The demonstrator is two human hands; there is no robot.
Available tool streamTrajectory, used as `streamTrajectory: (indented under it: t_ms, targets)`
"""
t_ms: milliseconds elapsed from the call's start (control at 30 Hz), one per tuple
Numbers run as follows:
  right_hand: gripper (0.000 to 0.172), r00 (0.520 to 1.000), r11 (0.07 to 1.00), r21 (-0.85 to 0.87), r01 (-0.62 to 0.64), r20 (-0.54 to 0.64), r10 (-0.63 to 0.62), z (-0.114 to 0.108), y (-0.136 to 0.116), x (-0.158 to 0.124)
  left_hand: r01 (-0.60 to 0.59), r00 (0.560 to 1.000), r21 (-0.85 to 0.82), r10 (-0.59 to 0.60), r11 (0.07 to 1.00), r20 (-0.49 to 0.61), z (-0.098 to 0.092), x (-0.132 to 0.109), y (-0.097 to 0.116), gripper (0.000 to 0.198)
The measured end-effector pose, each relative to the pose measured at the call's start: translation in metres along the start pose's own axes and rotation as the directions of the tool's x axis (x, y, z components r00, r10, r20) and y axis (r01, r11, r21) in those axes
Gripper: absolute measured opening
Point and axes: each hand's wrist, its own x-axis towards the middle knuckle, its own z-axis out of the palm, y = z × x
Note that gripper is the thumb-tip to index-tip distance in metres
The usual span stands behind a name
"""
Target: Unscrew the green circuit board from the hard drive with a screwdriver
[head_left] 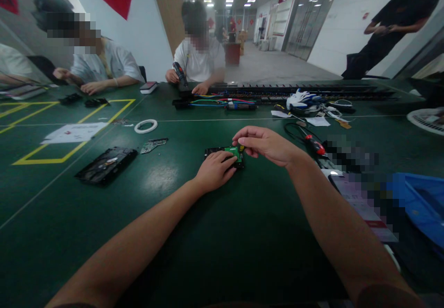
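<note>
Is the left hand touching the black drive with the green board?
Touching. The head view shows the left hand lying on the drive, with its fingers covering part of the green board.

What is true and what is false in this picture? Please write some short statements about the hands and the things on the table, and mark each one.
The left hand rests on the small drive with the green board. True.
The right hand holds the red-handled screwdriver. False: the screwdriver lies on the table beside that hand, which reaches to the small drive's corner.
A white ring lies on the table. True.
The black drive at the left stands upright. False: the black drive lies flat.
A person across the table holds a tool. True.
</note>
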Motion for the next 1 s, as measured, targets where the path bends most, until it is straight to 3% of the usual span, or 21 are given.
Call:
streamTrajectory:
  t_ms: [233,400,633,1000]
  targets:
    - [0.008,0.996,0.999,0.034,-0.035,-0.079,0.037,0.0017,0.0003,0.0004,-0.008,1.000,-0.002,0.008,1.000,0.005,-0.0003,0.0005,0.0001,0.038]
    - [0.013,0.995,0.995,0.040,-0.088,-0.039,0.090,0.0034,-0.0006,-0.0015,-0.001,1.000,0.010,0.001,1.000,-0.003,0.0012,0.0000,0.0000,0.038]
    - [0.020,0.982,0.998,0.036,-0.049,-0.181,0.054,0.0017,0.0032,0.0025,-0.001,1.000,0.000,0.001,1.000,0.010,0.0010,-0.0011,-0.0008,0.039]
    - [0.014,0.988,1.000,0.008,0.004,-0.153,-0.002,-0.0031,0.0037,0.0037,-0.003,1.000,-0.009,0.003,1.000,0.012,0.0006,0.0000,-0.0011,0.039]
